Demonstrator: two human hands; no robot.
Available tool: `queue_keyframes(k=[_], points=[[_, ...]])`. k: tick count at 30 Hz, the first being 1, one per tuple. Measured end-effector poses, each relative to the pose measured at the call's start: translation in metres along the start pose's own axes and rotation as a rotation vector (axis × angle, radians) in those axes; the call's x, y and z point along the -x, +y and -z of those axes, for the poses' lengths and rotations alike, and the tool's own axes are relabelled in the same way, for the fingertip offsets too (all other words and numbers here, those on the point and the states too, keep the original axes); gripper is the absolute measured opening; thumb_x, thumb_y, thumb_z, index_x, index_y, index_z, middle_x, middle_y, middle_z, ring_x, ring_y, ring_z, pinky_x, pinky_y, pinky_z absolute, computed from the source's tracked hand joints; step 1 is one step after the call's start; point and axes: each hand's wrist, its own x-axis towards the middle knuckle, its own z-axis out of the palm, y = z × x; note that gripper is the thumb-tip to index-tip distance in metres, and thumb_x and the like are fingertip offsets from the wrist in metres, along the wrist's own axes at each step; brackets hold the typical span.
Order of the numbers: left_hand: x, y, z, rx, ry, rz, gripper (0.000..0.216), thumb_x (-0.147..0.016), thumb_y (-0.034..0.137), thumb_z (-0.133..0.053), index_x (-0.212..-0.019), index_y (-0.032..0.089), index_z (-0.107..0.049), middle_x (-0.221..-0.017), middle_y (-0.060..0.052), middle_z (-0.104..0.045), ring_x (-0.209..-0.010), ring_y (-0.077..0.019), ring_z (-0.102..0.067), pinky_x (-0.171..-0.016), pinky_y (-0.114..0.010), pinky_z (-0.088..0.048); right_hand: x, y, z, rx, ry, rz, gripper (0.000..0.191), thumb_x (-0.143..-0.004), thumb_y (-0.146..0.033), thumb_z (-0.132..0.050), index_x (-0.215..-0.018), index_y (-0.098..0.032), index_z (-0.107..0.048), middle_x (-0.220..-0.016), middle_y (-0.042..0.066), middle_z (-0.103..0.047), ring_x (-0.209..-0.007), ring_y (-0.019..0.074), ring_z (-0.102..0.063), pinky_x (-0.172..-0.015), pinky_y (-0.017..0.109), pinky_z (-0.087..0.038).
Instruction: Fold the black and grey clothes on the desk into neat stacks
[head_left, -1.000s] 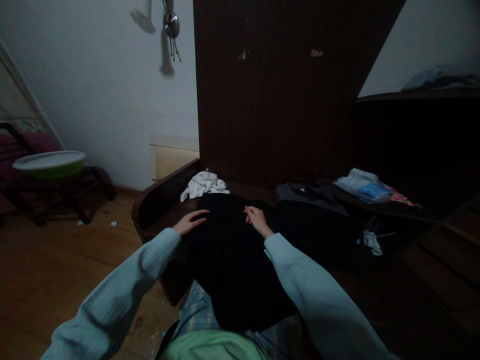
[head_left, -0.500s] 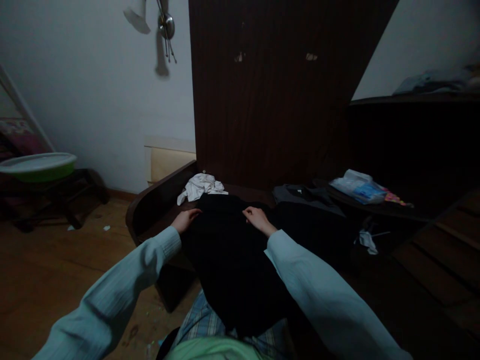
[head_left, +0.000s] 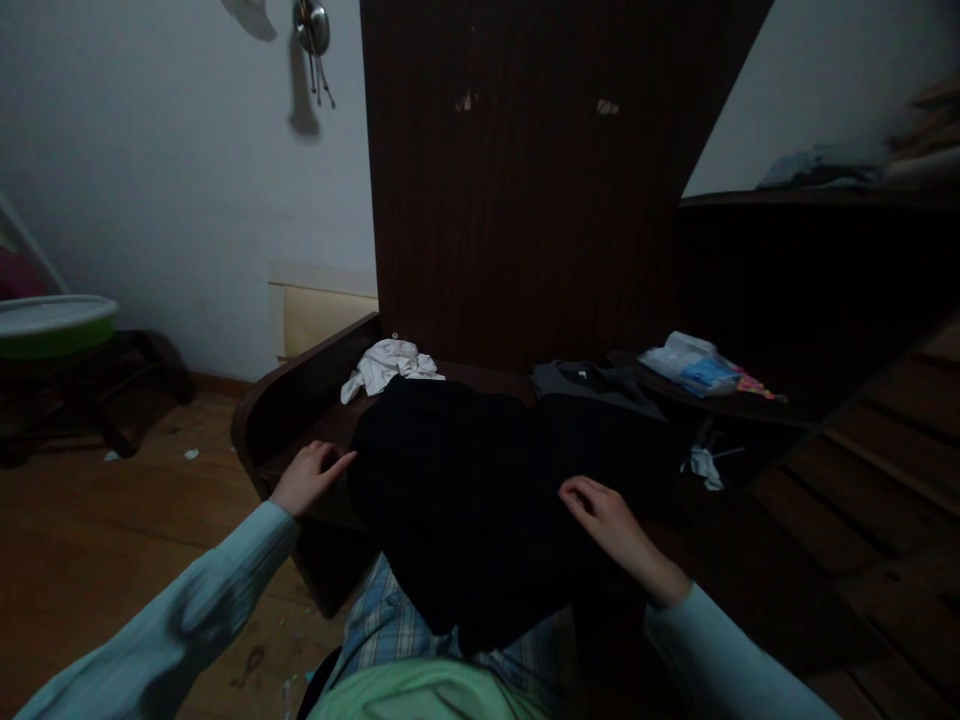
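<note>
A black garment (head_left: 465,490) lies spread over the dark wooden bench and hangs down over my lap; its kind is hard to make out in the dim light. At its left edge is my left hand (head_left: 311,478), thumb and fingers apart, the tips close to the cloth. My right hand (head_left: 604,515) is over the right part of the garment, its fingers loosely bent with no cloth visibly gripped. A crumpled white cloth (head_left: 394,366) rests behind the garment on the left. Behind it on the right is a folded grey garment (head_left: 600,388).
The bench's curved wooden arm (head_left: 300,375) rises at the left. A plastic package (head_left: 690,365) lies on a low shelf at the right. Near the left wall, a green basin (head_left: 56,330) sits on a dark stool (head_left: 135,375). A tall dark panel (head_left: 525,200) stands behind.
Both hands have come off the garment's far edge and moved apart and nearer to me, the left to its side, the right further right. The camera view has shifted slightly.
</note>
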Motion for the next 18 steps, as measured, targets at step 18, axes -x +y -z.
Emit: queue_keyframes(k=[18], points=[[-0.002, 0.013, -0.025, 0.726, 0.002, 0.257, 0.046, -0.053, 0.062, -0.055, -0.065, 0.019, -0.046, -0.055, 0.005, -0.047, -0.052, -0.0119, -0.048, -0.049, -0.023, -0.04, 0.035, 0.046, 0.003, 0.217, 0.224, -0.339, 0.032, -0.071, -0.053, -0.034, -0.063, -0.023, -0.041, -0.058, 0.001, -0.051, -0.052, 0.0167, -0.053, -0.048, 0.027, -0.037]])
